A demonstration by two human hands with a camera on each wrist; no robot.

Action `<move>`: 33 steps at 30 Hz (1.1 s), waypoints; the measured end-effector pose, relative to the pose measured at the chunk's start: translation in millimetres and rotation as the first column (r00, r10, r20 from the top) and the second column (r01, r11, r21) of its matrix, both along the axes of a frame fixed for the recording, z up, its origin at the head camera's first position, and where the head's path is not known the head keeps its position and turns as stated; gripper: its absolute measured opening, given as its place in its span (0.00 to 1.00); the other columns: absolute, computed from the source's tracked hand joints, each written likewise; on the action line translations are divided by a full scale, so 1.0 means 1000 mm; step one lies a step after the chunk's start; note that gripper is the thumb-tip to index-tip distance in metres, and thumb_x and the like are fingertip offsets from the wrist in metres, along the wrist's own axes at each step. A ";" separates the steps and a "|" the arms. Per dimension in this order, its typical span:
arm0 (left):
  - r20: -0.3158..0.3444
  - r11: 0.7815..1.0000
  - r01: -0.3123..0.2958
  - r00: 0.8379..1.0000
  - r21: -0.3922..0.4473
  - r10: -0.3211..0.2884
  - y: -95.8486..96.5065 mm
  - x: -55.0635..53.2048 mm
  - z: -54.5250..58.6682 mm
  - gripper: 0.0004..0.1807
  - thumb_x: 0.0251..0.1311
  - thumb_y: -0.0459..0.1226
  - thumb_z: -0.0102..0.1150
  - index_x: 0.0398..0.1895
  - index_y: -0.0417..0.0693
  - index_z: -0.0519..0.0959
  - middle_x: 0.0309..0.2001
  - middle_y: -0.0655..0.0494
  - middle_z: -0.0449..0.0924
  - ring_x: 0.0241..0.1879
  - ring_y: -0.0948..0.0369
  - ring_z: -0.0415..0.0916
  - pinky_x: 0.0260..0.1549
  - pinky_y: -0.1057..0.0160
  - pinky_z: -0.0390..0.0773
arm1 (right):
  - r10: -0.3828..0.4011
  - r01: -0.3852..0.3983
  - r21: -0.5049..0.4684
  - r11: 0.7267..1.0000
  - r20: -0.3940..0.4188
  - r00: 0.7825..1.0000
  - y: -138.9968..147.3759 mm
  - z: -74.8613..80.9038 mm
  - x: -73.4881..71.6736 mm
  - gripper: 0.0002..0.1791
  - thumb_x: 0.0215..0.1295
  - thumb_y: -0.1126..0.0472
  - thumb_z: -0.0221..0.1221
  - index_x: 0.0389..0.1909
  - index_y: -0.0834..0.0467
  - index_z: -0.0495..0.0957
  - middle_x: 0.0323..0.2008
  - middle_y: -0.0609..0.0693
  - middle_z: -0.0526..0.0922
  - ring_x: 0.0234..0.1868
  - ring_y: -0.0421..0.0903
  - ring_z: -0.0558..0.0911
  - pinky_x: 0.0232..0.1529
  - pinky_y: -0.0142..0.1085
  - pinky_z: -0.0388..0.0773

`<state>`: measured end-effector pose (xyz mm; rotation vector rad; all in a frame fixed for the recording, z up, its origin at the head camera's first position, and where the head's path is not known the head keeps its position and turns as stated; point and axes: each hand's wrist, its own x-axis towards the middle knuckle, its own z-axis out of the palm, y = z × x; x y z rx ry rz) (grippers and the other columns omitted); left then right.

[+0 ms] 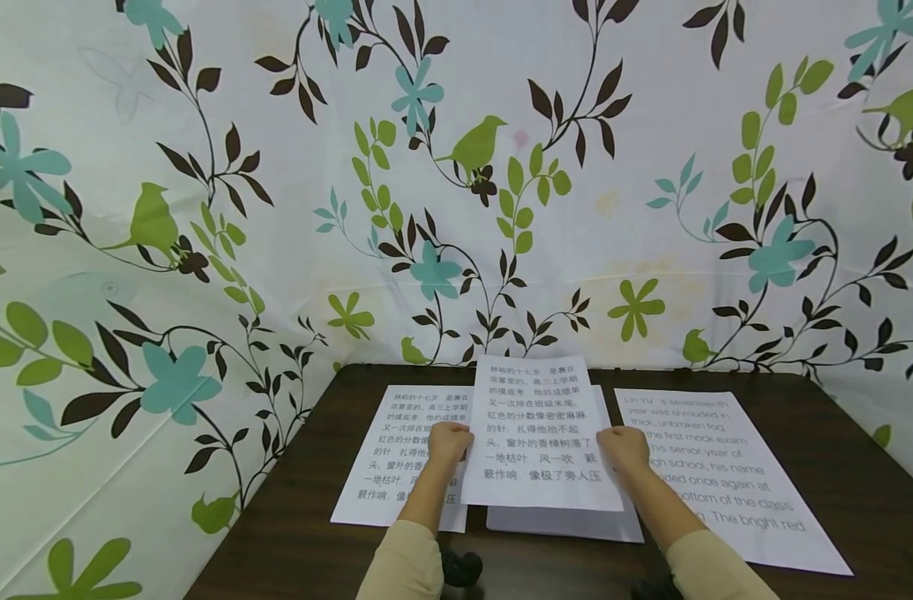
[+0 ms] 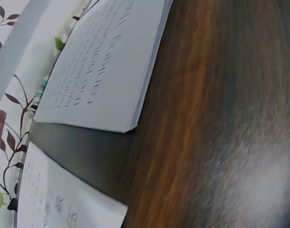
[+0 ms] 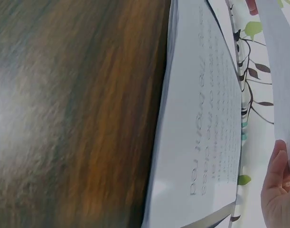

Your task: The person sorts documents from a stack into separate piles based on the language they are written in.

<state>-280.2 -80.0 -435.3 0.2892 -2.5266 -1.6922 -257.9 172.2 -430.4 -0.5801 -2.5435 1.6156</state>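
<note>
A sheet of paper printed with Chinese text is held up off the table between two hands. My left hand pinches its left edge, and my right hand grips the right edge, thumb against the paper in the right wrist view. Below the held sheet, more white paper lies on the table, its printed face mostly hidden. To the left lies a sheet with the same Chinese text, partly covered by my left arm. On the right is a sheet with English text, overlapped by my right forearm.
Everything lies on a dark brown wooden table. In the left wrist view, one pile of paper shows several layered edges. A patterned cloth with birds and leaves hangs behind the table. Small dark objects show near the left forearm.
</note>
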 end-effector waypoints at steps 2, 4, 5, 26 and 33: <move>0.000 1.000 -0.006 1.000 0.009 0.006 -0.003 -0.001 0.001 0.11 0.44 0.28 0.54 0.33 0.32 0.77 0.31 0.44 0.76 0.26 0.58 0.74 0.21 0.66 0.74 | -0.005 0.005 -0.001 1.000 -0.006 1.000 -0.002 -0.001 -0.002 0.17 0.53 0.64 0.47 0.40 0.73 0.71 0.34 0.65 0.73 0.36 0.56 0.72 0.33 0.40 0.70; 0.000 1.000 -0.009 1.000 0.023 0.009 -0.006 -0.002 0.001 0.11 0.44 0.28 0.54 0.33 0.32 0.77 0.32 0.44 0.76 0.26 0.58 0.74 0.21 0.66 0.74 | -0.007 0.007 -0.006 1.000 -0.017 1.000 -0.004 -0.002 -0.005 0.17 0.52 0.64 0.48 0.39 0.73 0.72 0.32 0.64 0.74 0.33 0.54 0.72 0.31 0.38 0.70; 0.001 1.000 -0.012 1.000 0.025 0.012 -0.008 -0.002 0.002 0.11 0.44 0.28 0.54 0.33 0.32 0.77 0.32 0.44 0.76 0.25 0.58 0.74 0.20 0.67 0.74 | -0.009 0.008 -0.005 1.000 -0.022 1.000 -0.005 -0.002 -0.006 0.16 0.51 0.64 0.48 0.38 0.72 0.72 0.31 0.63 0.74 0.32 0.53 0.73 0.29 0.37 0.70; -0.030 0.995 -0.098 0.995 0.010 0.099 -0.049 -0.004 0.016 0.11 0.46 0.28 0.53 0.34 0.31 0.77 0.33 0.44 0.76 0.23 0.59 0.72 0.14 0.74 0.66 | 0.010 -0.014 -0.123 0.992 -0.030 0.999 -0.051 0.017 -0.014 0.13 0.55 0.65 0.48 0.39 0.68 0.73 0.39 0.62 0.72 0.37 0.52 0.72 0.33 0.37 0.72; -0.071 0.994 -0.110 0.991 0.004 0.110 -0.066 -0.005 0.018 0.12 0.44 0.26 0.52 0.34 0.29 0.77 0.27 0.45 0.76 0.14 0.64 0.65 0.11 0.73 0.63 | 0.028 -0.034 -0.138 0.990 -0.042 0.999 -0.068 0.019 -0.014 0.14 0.55 0.65 0.48 0.39 0.68 0.73 0.39 0.61 0.72 0.38 0.52 0.72 0.31 0.34 0.72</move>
